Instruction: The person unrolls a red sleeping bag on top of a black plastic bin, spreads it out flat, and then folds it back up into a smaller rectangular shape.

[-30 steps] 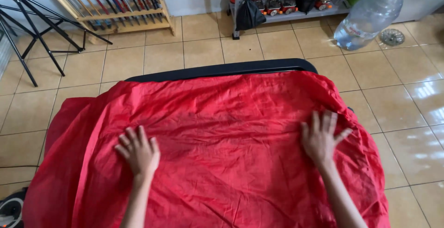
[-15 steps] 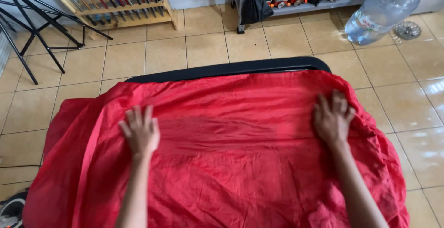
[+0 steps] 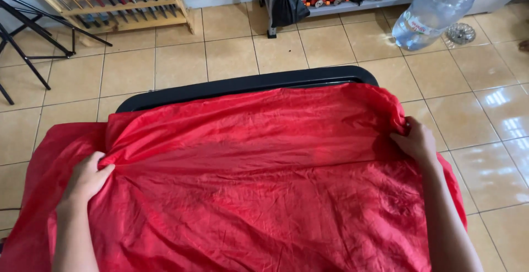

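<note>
Fingers of left hand (image 3: pixel 87 177) curl shut on a fold of the thin, wrinkled red fabric sheet (image 3: pixel 259 184); right hand (image 3: pixel 417 141) fingers likewise pinch its right edge. Sheet drapes over the black-rimmed tabletop (image 3: pixel 248 83) beyond both hands. Clear plastic water bottle (image 3: pixel 435 8) with pale label band hangs beyond the right fingers, over the tan tiled floor (image 3: pixel 231 57).

From my remote feed, the single head-worn camera looks steeply down and forward from close above the red cloth (image 3: pixel 264 184) and black table (image 3: pixel 248 84), its view reaching across the tiled floor (image 3: pixel 231 57) to the far wall.
</note>
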